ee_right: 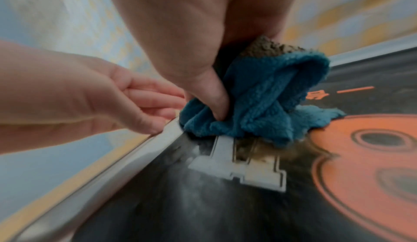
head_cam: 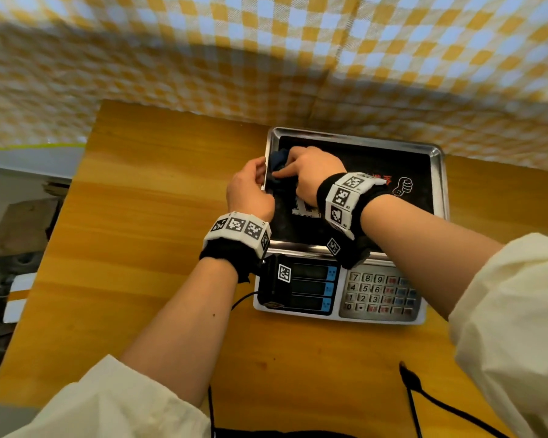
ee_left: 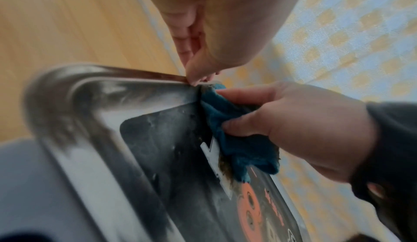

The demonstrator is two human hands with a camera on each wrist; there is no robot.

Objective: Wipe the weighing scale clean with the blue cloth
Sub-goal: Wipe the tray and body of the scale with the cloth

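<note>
The weighing scale (head_cam: 438, 184) stands on a wooden table, a steel tray with a black printed mat on top. My right hand (head_cam: 310, 172) grips the bunched blue cloth (head_cam: 279, 162) and presses it on the mat near the tray's left rim. In the right wrist view the blue cloth (ee_right: 270, 99) is wrapped around my thumb and carries brown grime on top. My left hand (head_cam: 250, 188) holds the tray's left rim (ee_left: 74, 92), thumb and curled fingers pinching the edge just beside the cloth (ee_left: 239, 138). Pale smears and brown dirt show on the mat (ee_right: 203, 201).
The scale's display and keypad (head_cam: 380, 294) face me at its front. A yellow-and-white checked fabric (head_cam: 266, 58) hangs right behind the table. Black cables (head_cam: 424, 396) lie near the table's front edge. Boxes and clutter (head_cam: 19, 229) sit off the table's left side.
</note>
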